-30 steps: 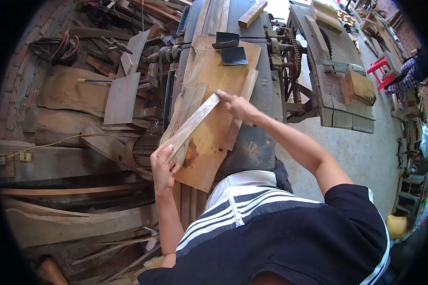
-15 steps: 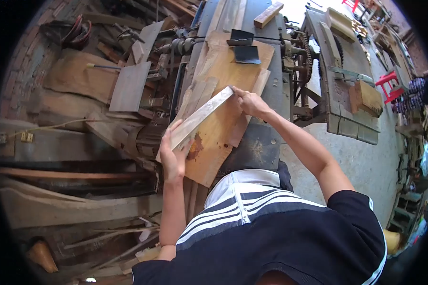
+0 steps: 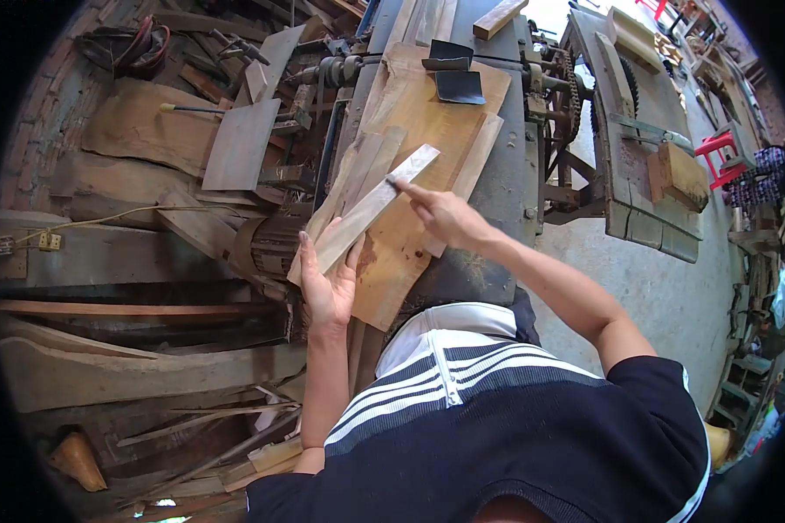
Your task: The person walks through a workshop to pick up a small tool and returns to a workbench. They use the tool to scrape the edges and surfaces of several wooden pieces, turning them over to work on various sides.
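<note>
A pale wooden strip [image 3: 371,209] slants up to the right, its lower end held in my left hand [image 3: 327,288], thumb on one side and fingers on the other. My right hand [image 3: 445,213] is closed around a small dark piece [image 3: 392,180], which touches the strip's upper face; what the piece is cannot be made out. Beneath the strip lies a wide yellowish board [image 3: 440,122] on the dark machine table [image 3: 471,279]. Two black sheets [image 3: 459,86] rest on the board's far part, one of them bent upward. Narrow offcuts lie along its left edge.
An electric motor [image 3: 275,244] sits left of the table. At the right, a second machine table [image 3: 637,174] carries a wood block [image 3: 679,177], beside a chain and gears. A red stool [image 3: 720,157] stands beyond. Boards and slabs fill the left side.
My right hand has moved from the strip's far end down along it toward me. The strip has turned slightly, showing more of its face. The camera view has shifted a little.
</note>
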`<action>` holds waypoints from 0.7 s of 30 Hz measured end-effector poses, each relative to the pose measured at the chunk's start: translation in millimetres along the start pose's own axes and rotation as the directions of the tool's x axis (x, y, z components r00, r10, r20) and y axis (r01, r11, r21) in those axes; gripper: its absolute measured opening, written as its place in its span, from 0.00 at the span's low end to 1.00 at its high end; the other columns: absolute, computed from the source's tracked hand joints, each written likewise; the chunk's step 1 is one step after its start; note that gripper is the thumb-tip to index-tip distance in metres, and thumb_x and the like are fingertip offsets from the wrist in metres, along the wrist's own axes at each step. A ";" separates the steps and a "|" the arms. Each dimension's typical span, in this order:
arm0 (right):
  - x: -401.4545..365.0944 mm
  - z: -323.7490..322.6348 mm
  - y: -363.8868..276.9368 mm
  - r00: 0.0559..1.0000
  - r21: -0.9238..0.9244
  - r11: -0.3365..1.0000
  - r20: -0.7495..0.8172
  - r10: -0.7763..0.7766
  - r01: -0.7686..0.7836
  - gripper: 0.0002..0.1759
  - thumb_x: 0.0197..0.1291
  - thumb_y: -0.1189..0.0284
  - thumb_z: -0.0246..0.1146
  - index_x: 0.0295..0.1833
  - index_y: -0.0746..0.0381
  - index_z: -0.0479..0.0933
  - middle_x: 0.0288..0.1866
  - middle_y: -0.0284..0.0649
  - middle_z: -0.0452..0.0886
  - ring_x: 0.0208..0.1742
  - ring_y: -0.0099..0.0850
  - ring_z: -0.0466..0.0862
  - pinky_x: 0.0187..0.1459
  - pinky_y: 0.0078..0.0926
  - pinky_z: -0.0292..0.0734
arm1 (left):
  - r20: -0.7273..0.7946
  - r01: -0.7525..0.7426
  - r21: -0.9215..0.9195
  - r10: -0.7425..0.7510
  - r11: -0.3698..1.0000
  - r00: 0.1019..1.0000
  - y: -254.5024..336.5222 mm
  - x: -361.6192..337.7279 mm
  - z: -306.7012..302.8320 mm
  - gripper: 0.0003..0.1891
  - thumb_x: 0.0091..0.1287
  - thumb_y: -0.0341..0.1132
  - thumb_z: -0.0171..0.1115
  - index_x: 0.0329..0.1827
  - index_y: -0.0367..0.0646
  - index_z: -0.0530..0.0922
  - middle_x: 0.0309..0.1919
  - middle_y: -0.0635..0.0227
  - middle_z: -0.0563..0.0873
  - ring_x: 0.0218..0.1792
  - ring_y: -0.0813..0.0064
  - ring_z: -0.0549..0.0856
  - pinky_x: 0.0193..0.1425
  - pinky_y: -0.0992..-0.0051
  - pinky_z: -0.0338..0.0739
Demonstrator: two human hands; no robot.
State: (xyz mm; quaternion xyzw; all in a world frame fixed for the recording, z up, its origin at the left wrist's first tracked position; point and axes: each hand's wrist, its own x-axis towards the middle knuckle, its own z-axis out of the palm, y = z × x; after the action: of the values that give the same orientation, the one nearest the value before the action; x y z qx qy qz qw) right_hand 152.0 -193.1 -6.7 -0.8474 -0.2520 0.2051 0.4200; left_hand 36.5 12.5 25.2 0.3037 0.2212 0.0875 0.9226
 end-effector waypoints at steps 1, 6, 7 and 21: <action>-10.4 -2.1 -20.7 0.995 0.072 0.995 0.070 0.068 -0.073 0.31 0.73 0.69 0.49 0.81 0.43 0.60 0.52 0.51 0.86 0.48 0.46 0.88 0.50 0.42 0.84 | -0.022 -0.021 0.031 0.021 0.999 1.000 -1.9 -1.1 1.8 0.34 0.78 0.51 0.55 0.70 0.24 0.66 0.67 0.46 0.74 0.66 0.54 0.78 0.74 0.56 0.76; -44.9 22.2 -66.1 0.945 0.045 0.968 0.212 -0.249 0.245 0.37 0.70 0.71 0.55 0.82 0.40 0.56 0.56 0.47 0.86 0.51 0.45 0.88 0.54 0.44 0.84 | 0.048 0.044 0.046 -0.046 0.998 0.998 4.2 3.1 -5.7 0.35 0.79 0.52 0.52 0.68 0.22 0.67 0.65 0.47 0.77 0.65 0.56 0.80 0.74 0.58 0.76; -37.3 24.1 -51.8 0.951 0.151 0.952 0.123 -0.285 0.266 0.35 0.71 0.70 0.53 0.82 0.41 0.57 0.56 0.48 0.86 0.49 0.45 0.89 0.51 0.42 0.86 | 0.009 0.039 0.051 -0.039 0.998 0.999 4.0 3.3 -5.7 0.35 0.79 0.53 0.52 0.68 0.21 0.67 0.64 0.48 0.78 0.65 0.57 0.80 0.74 0.58 0.76; -20.3 0.8 -19.9 0.995 0.214 0.977 0.104 -0.003 -0.020 0.34 0.70 0.71 0.52 0.81 0.42 0.60 0.48 0.54 0.87 0.44 0.45 0.89 0.48 0.44 0.83 | -0.027 -0.075 0.151 0.080 0.986 0.996 0.4 -1.6 9.4 0.36 0.78 0.52 0.55 0.67 0.19 0.65 0.65 0.44 0.76 0.67 0.56 0.78 0.75 0.56 0.74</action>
State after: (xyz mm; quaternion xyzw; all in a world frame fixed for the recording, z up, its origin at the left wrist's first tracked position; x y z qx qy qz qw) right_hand 130.5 -194.5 11.8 -0.7864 -0.2462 0.2767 0.4944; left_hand 39.4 7.4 32.7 0.3791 0.2305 0.1114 0.8892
